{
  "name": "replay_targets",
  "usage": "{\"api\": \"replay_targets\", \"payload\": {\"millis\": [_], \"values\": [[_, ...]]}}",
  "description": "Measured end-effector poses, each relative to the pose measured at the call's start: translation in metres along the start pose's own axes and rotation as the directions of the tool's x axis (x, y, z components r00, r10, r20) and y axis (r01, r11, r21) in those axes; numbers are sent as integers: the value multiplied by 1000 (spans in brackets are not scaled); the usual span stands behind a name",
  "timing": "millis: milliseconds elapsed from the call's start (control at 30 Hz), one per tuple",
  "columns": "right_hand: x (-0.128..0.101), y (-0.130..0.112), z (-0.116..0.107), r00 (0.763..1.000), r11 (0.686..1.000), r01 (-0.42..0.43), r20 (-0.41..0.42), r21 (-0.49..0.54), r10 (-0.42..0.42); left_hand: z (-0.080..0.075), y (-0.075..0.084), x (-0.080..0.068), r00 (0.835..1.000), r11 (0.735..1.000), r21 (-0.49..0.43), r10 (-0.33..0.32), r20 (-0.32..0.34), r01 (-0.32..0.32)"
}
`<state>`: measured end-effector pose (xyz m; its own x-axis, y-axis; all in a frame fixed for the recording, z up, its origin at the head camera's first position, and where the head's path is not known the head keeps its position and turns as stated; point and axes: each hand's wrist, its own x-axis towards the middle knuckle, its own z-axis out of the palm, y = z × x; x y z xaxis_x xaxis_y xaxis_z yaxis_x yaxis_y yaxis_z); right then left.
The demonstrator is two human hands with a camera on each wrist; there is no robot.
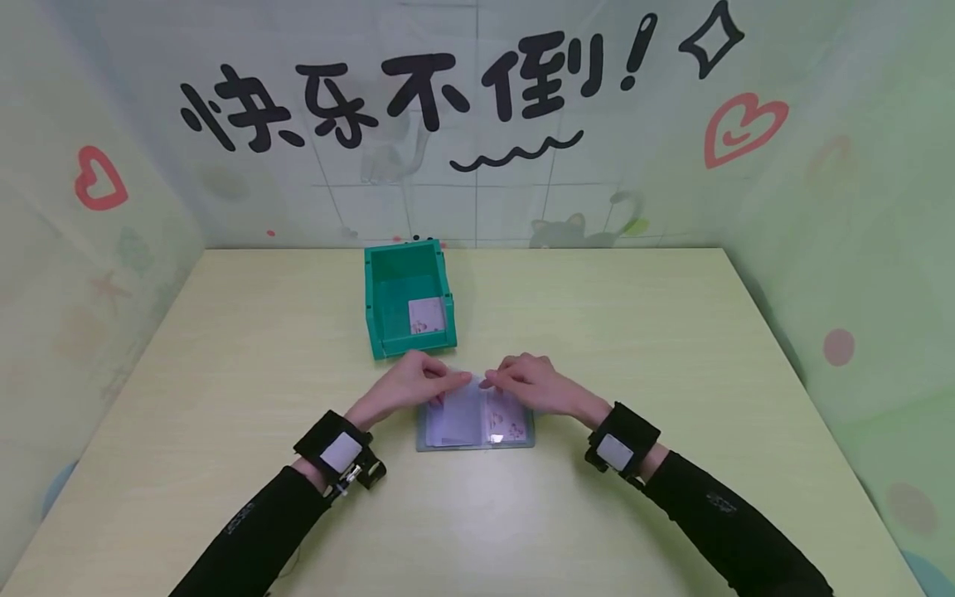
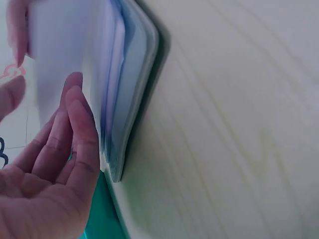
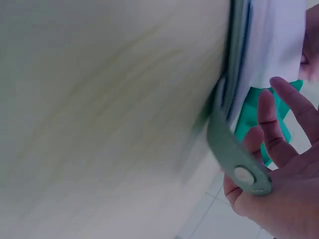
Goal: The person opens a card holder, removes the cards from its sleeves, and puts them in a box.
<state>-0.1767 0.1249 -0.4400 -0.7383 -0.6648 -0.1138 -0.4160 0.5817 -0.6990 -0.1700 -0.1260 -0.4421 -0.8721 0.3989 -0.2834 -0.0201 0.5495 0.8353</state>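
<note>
A small album [image 1: 455, 419] with clear sleeves lies spread on the table, a pink-printed card [image 1: 506, 419] showing in its right-hand page. My left hand [image 1: 418, 381] is at its upper left, the fingers fairly straight against a raised translucent page [image 2: 60, 55], thumb apart from them. At the upper right is my right hand [image 1: 533, 385], its fingers loosely bent, one fingertip by the edge of a pale page [image 3: 284, 45]. Its thumb is out of sight in the right wrist view. A grey-green snap strap [image 3: 229, 149] sticks out beside that hand's little finger.
Behind the album stands a green open-topped bin [image 1: 406, 274]. One pink-printed card [image 1: 427, 315] lies inside it, towards the near right. Patterned cloth walls [image 1: 477, 191] border the pale wooden table [image 1: 634, 332] at the back and sides.
</note>
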Motion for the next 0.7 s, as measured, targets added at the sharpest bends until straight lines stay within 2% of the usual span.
{"api": "replay_targets", "payload": {"millis": [67,233,333,433,500,567,633,700], "values": [[-3,3,-1,1000,999,9,-27,-52,-11,0,-1,-1,1000,1000,8,-16,-25,17],[-11,18,-2,996,993,-46,-80,-108,38,6,-2,-3,992,995,88,-43,-120,54],[-15,27,-4,996,993,-68,-67,-98,61,13,2,-7,983,981,183,-31,-180,64],[-16,30,-6,996,992,-74,-48,-104,69,21,10,-10,976,949,309,15,-219,54],[-17,31,-6,997,990,-78,-40,-119,73,27,17,-11,975,928,371,58,-216,27],[-16,30,-6,995,987,-94,-36,-128,90,34,23,-10,978,920,393,96,-185,-16],[-15,30,-6,994,984,-107,-31,-142,104,40,27,-8,984,927,372,111,-142,-51],[-13,30,-5,992,980,-129,-21,-150,127,44,29,-6,989,939,338,98,-109,-55]]}}
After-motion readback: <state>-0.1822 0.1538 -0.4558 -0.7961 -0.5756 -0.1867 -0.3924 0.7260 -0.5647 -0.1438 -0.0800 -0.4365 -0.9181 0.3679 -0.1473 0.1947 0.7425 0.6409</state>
